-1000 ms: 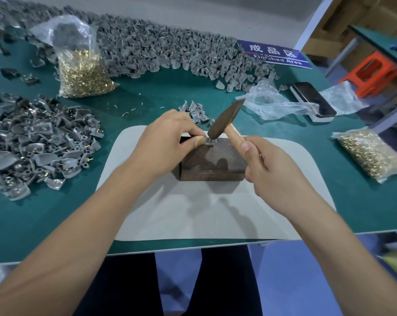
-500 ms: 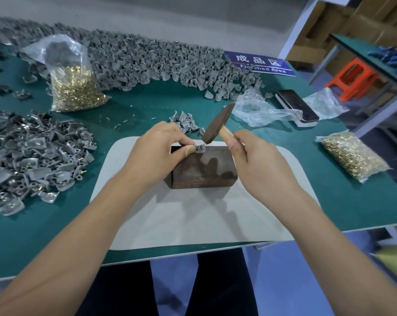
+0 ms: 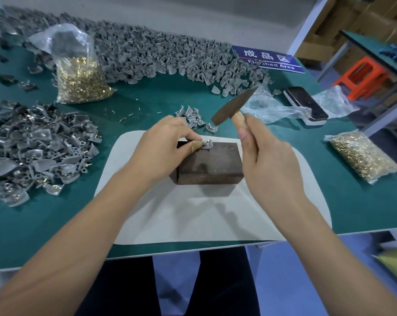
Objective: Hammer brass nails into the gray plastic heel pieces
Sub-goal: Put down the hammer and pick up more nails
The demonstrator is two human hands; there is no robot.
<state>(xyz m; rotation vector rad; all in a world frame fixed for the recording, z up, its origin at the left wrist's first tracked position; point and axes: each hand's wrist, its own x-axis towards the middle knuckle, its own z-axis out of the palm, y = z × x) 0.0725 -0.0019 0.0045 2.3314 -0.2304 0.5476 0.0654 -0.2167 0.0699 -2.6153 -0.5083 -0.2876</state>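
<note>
Gray felt-like mat (image 3: 193,220) lay at the near edge of the green table (image 3: 33,224), probably to deaden blows and keep the block from sliding. On it, centre frame, sat the dark steel block (image 3: 210,161) as an anvil. Left hand (image 3: 163,147) rested on the block's upper-left corner, thumb and fingertips pinching one gray heel piece (image 3: 207,144) flat on the top face, brass nail (image 3: 204,142) showing in it; fingers were kept to the side, out of the strike path. Right hand (image 3: 263,156) was wrapped tight around the wooden handle, choked up near the head for short controlled taps. Hammer (image 3: 232,107) was raised and tilted above and right of the piece, not touching it, so my read: mid-swing between blows. Just beyond the block, a small cluster of heel pieces (image 3: 190,116) within easy reach. Left of frame, a pile with nails fitted (image 3: 38,147). Upper left and far right, bags of brass nails (image 3: 79,76) (image 3: 361,156). Along the far edge, the bulk heel pile (image 3: 158,53) by the blue "Finished Area" sign (image 3: 269,59).
</note>
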